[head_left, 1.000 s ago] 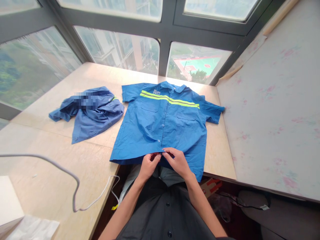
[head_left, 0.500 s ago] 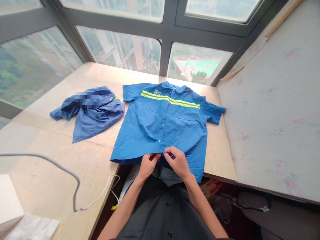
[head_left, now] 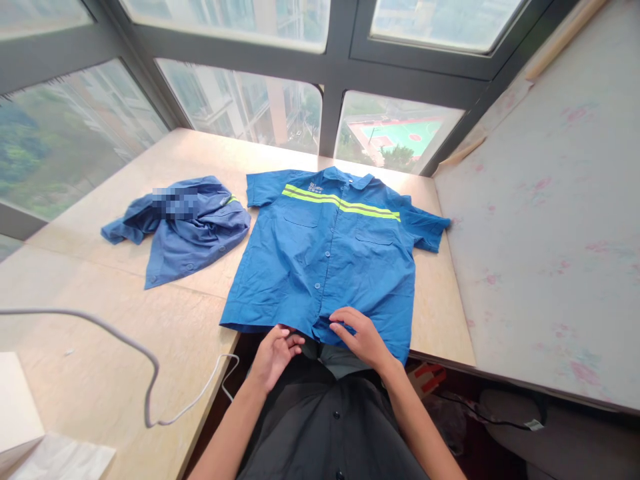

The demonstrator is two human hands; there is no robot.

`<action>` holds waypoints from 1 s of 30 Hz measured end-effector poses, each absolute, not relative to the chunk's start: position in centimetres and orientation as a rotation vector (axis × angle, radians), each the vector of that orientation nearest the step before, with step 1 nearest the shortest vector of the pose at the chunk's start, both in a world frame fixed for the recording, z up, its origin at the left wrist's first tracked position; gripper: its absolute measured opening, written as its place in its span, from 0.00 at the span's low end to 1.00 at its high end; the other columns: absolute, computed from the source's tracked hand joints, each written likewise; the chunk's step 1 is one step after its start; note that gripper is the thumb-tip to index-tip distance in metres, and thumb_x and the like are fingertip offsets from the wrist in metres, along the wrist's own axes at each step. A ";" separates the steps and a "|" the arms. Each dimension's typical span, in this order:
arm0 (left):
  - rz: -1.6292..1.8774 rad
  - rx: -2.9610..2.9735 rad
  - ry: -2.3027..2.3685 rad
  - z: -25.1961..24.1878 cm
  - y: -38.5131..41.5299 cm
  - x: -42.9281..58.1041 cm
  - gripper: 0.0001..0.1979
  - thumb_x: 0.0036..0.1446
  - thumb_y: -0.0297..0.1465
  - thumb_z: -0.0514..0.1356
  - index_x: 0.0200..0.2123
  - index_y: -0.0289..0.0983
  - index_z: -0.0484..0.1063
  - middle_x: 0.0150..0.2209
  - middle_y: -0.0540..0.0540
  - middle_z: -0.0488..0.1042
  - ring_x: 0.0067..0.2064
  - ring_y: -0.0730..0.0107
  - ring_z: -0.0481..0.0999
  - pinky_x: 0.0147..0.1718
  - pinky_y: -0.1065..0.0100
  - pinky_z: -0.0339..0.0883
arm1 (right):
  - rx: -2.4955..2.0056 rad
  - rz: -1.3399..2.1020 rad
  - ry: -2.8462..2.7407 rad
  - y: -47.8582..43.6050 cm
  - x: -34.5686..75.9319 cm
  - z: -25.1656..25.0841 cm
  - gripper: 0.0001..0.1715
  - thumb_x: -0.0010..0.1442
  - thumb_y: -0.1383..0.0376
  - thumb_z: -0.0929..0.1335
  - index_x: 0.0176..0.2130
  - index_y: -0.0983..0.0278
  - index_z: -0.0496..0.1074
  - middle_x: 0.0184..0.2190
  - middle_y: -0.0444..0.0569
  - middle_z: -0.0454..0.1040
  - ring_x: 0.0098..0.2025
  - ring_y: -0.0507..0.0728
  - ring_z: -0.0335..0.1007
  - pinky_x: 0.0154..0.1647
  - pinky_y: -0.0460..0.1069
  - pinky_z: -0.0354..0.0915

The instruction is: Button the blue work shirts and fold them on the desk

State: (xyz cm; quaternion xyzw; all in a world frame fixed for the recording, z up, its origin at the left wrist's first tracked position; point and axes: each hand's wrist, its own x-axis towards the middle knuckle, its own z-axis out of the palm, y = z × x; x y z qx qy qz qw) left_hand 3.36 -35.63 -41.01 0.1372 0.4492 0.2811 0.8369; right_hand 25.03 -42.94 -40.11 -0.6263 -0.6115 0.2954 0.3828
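Note:
A bright blue short-sleeved work shirt (head_left: 330,257) with yellow-green reflective stripes lies flat and buttoned on the light wooden table (head_left: 125,313), collar toward the windows, hem hanging over the near edge. My right hand (head_left: 361,337) rests on the shirt's hem just right of the button placket, fingers spread and flat. My left hand (head_left: 275,351) is just below the hem at the table's edge, palm up, fingers loosely curled, holding nothing.
A second, crumpled darker blue shirt (head_left: 183,223) lies to the left. A white cable (head_left: 150,373) loops across the near left of the table, beside a white box (head_left: 17,407). A pale board (head_left: 545,220) lies on the right. Windows stand behind.
Both hands let go of the hem at the bottom button. My left hand dropped back below the table's edge; my right hand flattened onto the shirt.

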 end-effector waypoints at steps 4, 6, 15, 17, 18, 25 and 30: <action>0.633 0.016 1.033 -41.7 -35.1 1.4 0.10 0.58 0.35 0.60 0.39 0.34 0.70 0.35 0.44 0.77 0.25 0.75 0.74 0.19 0.75 0.63 | -1.839 0.460 -1.610 -43.9 26.9 -43.4 0.20 0.66 0.58 0.65 0.55 0.60 0.72 0.58 0.57 0.70 0.61 0.64 0.65 0.61 0.62 0.62; 0.688 -0.042 1.063 -42.2 -34.8 1.0 0.08 0.62 0.35 0.58 0.38 0.35 0.69 0.36 0.43 0.77 0.22 0.78 0.71 0.15 0.77 0.59 | -1.964 0.356 -1.651 -44.4 28.0 -44.8 0.25 0.66 0.57 0.64 0.60 0.60 0.68 0.63 0.58 0.65 0.65 0.66 0.58 0.63 0.65 0.58; 1.208 0.183 1.281 -42.0 -34.1 -0.6 0.13 0.45 0.29 0.69 0.30 0.37 0.67 0.23 0.58 0.68 0.21 0.79 0.70 0.15 0.79 0.59 | -2.134 0.244 -1.748 -45.9 31.2 -46.9 0.30 0.69 0.53 0.59 0.65 0.61 0.61 0.68 0.58 0.56 0.70 0.65 0.50 0.67 0.66 0.52; 1.248 0.253 1.329 -42.0 -34.3 -1.4 0.12 0.44 0.30 0.68 0.29 0.37 0.66 0.23 0.57 0.67 0.22 0.78 0.70 0.17 0.77 0.61 | -2.117 0.231 -1.740 -46.0 31.4 -47.2 0.30 0.69 0.53 0.59 0.66 0.60 0.60 0.68 0.57 0.56 0.70 0.65 0.50 0.67 0.66 0.52; 1.223 0.280 1.367 -42.0 -34.4 -1.8 0.12 0.44 0.30 0.68 0.28 0.37 0.66 0.23 0.57 0.68 0.23 0.78 0.71 0.18 0.77 0.61 | -2.108 0.222 -1.735 -46.0 31.4 -47.3 0.30 0.69 0.53 0.59 0.66 0.59 0.60 0.68 0.57 0.57 0.70 0.65 0.50 0.66 0.66 0.52; 1.113 0.333 1.489 -42.4 -35.9 -1.6 0.13 0.45 0.35 0.66 0.28 0.37 0.65 0.25 0.55 0.69 0.21 0.78 0.67 0.18 0.76 0.58 | -2.077 0.226 -1.633 -45.6 31.2 -47.4 0.29 0.69 0.50 0.59 0.62 0.60 0.67 0.64 0.58 0.63 0.67 0.67 0.56 0.65 0.68 0.54; 1.174 0.695 1.398 -41.3 -37.0 -0.2 0.22 0.53 0.38 0.64 0.19 0.39 0.53 0.15 0.58 0.54 0.17 0.79 0.53 0.18 0.74 0.49 | -1.967 0.305 -1.511 -43.7 29.8 -45.0 0.26 0.68 0.53 0.61 0.58 0.62 0.69 0.59 0.60 0.69 0.62 0.65 0.63 0.63 0.65 0.60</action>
